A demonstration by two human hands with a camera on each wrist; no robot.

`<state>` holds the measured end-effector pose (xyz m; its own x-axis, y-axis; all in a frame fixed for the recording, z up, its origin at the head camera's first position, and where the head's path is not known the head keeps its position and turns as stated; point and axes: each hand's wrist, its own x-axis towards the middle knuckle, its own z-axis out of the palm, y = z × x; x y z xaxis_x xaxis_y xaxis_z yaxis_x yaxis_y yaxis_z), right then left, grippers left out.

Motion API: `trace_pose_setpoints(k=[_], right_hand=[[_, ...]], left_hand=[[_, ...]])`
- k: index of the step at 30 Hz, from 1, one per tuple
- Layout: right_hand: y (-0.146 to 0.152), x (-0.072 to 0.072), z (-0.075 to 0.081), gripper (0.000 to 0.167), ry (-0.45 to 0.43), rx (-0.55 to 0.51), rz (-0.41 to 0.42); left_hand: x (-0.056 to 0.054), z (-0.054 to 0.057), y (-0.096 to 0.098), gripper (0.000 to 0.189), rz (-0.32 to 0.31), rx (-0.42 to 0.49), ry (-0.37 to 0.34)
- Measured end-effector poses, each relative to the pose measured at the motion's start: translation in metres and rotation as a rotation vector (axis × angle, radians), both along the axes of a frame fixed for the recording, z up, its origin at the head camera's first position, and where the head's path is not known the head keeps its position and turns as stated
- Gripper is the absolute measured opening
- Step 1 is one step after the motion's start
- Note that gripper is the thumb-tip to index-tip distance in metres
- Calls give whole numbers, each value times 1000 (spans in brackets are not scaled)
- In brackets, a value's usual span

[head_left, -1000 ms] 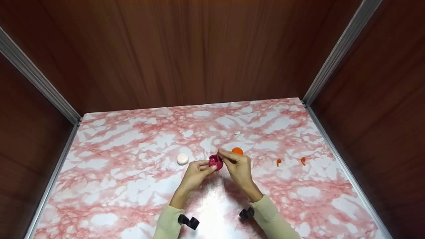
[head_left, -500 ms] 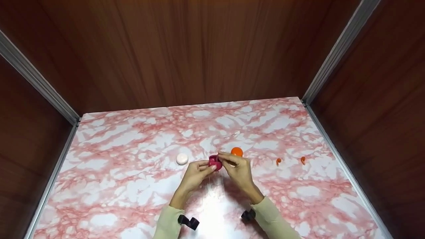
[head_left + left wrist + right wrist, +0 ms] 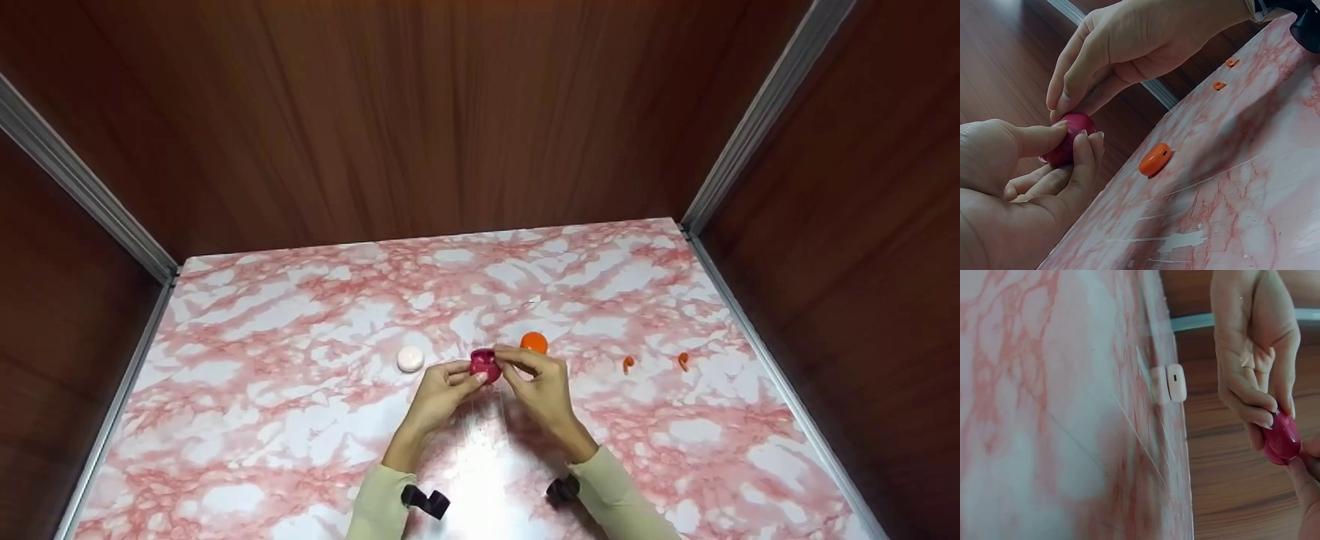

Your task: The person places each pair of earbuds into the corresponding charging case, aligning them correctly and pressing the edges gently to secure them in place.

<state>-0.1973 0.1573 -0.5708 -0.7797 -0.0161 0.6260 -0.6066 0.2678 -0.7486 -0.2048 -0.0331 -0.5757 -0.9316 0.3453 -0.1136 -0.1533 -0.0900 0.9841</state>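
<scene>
A magenta earbud case (image 3: 485,371) with its lid raised is up in front of me, above the table. My left hand (image 3: 439,391) grips its left side, thumb across the front, with fingers curled beneath in the left wrist view. At the right edge of the raised lid, my right hand (image 3: 541,382) pinches with thumb and index finger. Its fingertips meet the magenta shell (image 3: 1283,436) in the right wrist view, and they hide that edge. Just beyond the right hand lies a closed orange earbud case (image 3: 534,342).
A white earbud case (image 3: 410,358) lies left of the hands. Two orange earbuds (image 3: 628,364) lie apart on the right side of the pink-marbled table (image 3: 300,420). Brown wood-grain panels (image 3: 420,120) with metal edge rails stand around the back and sides.
The magenta case has tipped slightly, so its opening and lid interior show more. My right fingertips have come down a little to the lid's right edge. The left hand keeps its grip.
</scene>
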Motion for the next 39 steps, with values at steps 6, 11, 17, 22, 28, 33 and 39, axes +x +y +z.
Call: trace_pose_setpoints(k=[6,11,17,22,28,33,39], right_hand=[[2,0,2,15,-95,-66,-15],[1,0,4,13,-261,-102,-49],[0,-2,5,25,-477,-141,-16],[-3,-5,4,38,-625,-168,65],[-7,-8,3,41,-675,-164,76],[-10,-8,3,34,-691,-182,68],[-11,-9,3,29,-697,-182,36]], left_hand=[[1,1,0,45,12,33,-29],[3,2,0,43,19,90,-59],[4,1,-1,44,0,109,-68],[4,0,-3,45,-31,83,-28],[3,-1,-4,45,-40,78,-11],[3,-2,-4,46,-46,81,0],[3,-2,-4,44,-34,60,-14]])
